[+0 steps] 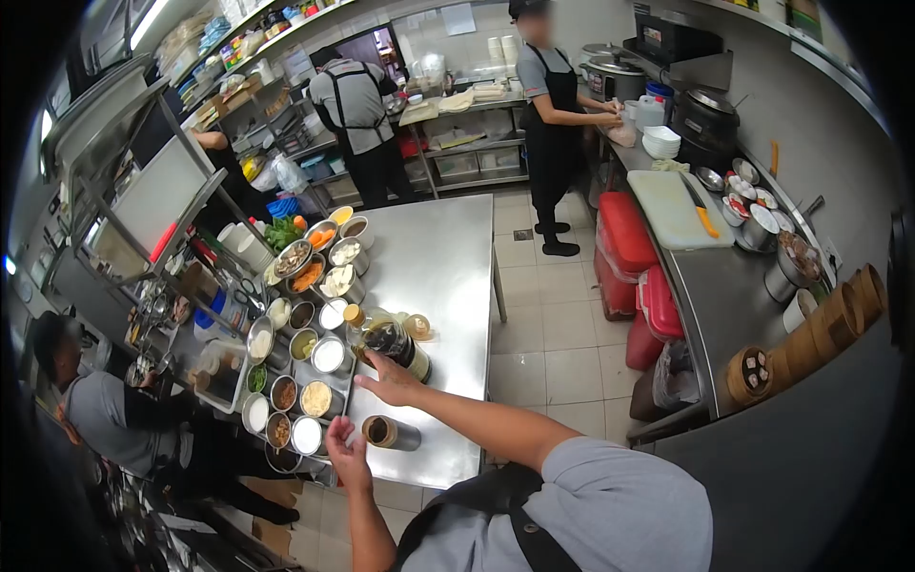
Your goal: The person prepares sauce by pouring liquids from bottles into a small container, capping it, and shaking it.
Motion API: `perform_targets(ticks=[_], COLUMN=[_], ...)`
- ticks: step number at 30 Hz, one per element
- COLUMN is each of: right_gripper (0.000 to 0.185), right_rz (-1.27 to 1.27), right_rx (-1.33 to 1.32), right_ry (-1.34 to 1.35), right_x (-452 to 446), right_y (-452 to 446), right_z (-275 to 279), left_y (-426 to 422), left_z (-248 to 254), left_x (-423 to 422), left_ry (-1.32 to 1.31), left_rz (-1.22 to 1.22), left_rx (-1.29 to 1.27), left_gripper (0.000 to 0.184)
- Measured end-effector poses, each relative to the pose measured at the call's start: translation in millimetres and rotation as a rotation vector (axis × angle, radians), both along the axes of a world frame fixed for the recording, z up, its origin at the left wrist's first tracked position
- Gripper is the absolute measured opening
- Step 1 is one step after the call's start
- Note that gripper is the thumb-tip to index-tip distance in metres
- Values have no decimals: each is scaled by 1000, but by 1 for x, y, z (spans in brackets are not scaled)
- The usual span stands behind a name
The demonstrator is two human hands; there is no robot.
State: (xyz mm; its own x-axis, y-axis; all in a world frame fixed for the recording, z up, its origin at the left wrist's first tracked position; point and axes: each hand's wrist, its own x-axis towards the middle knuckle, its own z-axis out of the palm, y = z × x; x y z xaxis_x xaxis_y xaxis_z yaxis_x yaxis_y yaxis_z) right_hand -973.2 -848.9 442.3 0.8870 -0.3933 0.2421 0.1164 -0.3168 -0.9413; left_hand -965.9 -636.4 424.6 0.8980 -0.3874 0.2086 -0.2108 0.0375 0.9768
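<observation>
I list: right hand (389,383), fingers at dark bottle (398,347), grip I cannot tell; left hand (350,458), fingers loose, empty, beside canister (406,439); advisable: bottle upright, clear of open pots (336,404).

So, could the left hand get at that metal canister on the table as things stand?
Probably yes: the left hand, open and seemingly empty, is right beside the metal canister, and nothing visible stands between them.

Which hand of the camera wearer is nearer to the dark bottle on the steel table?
The right hand: it is at the near side of the dark bottle, grip unclear. The left hand is farther, beside the metal container.
</observation>
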Motion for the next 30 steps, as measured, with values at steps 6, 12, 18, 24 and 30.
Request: perform_targets(ticks=[6, 12, 18, 24, 30], right_gripper=[44, 31, 20, 36, 39], right_rz=[-265, -156, -68, -394, -576], right_rx=[-25, 305, 500, 488, 171], right_ry=[35, -110, -200, -201, 39], right_x=[-18, -69, -137, -194, -247], right_y=[-15, -37, -49, -25, 19], right_z=[-7, -10, -25, 4, 30], left_y=[17, 4, -10, -17, 5], left_z=[-11, -25, -15, -28, 13], left_x=[-34, -32, -26, 3, -16], left_ry=[-69, -88, -100, -156, -489], left_rz=[-118, -93, -148, -239, -61], left_rx=[283, 299, 246, 216, 152], left_gripper=[116, 90, 71, 67, 75])
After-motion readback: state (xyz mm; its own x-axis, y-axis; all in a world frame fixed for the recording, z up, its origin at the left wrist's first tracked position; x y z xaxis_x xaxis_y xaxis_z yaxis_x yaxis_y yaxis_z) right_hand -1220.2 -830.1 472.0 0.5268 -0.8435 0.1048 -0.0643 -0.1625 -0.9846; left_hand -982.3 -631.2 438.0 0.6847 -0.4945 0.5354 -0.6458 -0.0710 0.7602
